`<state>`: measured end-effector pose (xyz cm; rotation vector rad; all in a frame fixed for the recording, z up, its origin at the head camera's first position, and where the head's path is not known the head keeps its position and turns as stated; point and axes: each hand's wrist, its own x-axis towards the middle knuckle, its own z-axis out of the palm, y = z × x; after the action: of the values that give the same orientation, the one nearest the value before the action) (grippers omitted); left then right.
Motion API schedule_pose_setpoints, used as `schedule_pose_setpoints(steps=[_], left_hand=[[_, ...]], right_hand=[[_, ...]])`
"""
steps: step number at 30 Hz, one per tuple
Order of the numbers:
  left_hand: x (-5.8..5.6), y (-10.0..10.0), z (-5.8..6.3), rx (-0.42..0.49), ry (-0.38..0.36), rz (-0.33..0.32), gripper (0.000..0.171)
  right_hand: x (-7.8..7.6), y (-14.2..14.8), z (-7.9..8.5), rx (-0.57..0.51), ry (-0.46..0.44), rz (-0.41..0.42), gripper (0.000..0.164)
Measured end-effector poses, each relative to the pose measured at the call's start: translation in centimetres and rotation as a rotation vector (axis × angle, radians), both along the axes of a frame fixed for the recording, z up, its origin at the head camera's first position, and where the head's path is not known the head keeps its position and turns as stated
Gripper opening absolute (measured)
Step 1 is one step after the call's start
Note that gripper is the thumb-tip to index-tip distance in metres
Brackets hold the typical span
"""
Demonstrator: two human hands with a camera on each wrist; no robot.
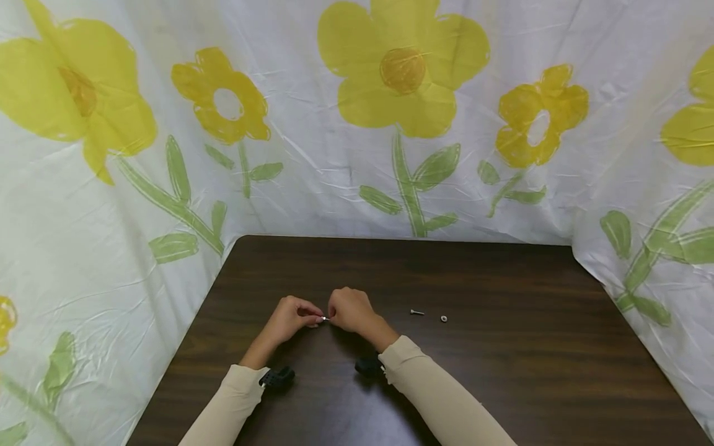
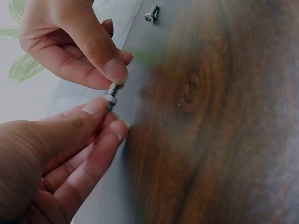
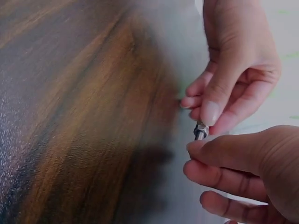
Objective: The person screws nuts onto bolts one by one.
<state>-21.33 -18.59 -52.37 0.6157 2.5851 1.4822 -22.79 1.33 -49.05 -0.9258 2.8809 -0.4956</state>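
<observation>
Both hands meet above the table, left of its middle, around one small metal bolt [image 2: 113,88]. My right hand [image 1: 352,310] pinches it between thumb and fingers, hiding that end, while a short threaded length shows. Around the thread sits a silver nut [image 2: 110,99], seen also in the right wrist view. Thumb and fingertips of my left hand [image 1: 291,319] pinch at the nut, covering part of it and the bolt end beside it. To the right of my right hand, a second bolt [image 1: 417,312] lies on its side and a loose nut [image 1: 444,319] lies flat.
The dark wood-grain table [image 1: 502,371] runs under both forearms. Behind it and along its sides hangs a white curtain [image 1: 312,186] printed with yellow flowers. Dark wrist cameras [image 1: 277,378] stick out inward from the cuffs, low over the tabletop.
</observation>
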Motion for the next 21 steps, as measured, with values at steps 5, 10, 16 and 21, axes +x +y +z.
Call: schedule_pose_setpoints(steps=[5, 10, 16, 21], left_hand=[[0.01, 0.01, 0.26, -0.018, -0.021, 0.011, 0.005], [0.15, 0.26, 0.39, -0.027, -0.033, 0.024, 0.005], [0.15, 0.36, 0.40, -0.015, -0.045, 0.020, 0.005], [-0.06, 0.33, 0.35, 0.005, -0.034, 0.010, 0.004]], right_hand=[[0.10, -0.35, -0.22, 0.044, 0.011, -0.027, 0.024], [0.20, -0.48, -0.43, 0.050, 0.040, -0.043, 0.024], [0.37, -0.30, -0.80, 0.035, 0.028, -0.054, 0.018], [0.61, 0.06, -0.33, 0.009, 0.011, -0.043, 0.012]])
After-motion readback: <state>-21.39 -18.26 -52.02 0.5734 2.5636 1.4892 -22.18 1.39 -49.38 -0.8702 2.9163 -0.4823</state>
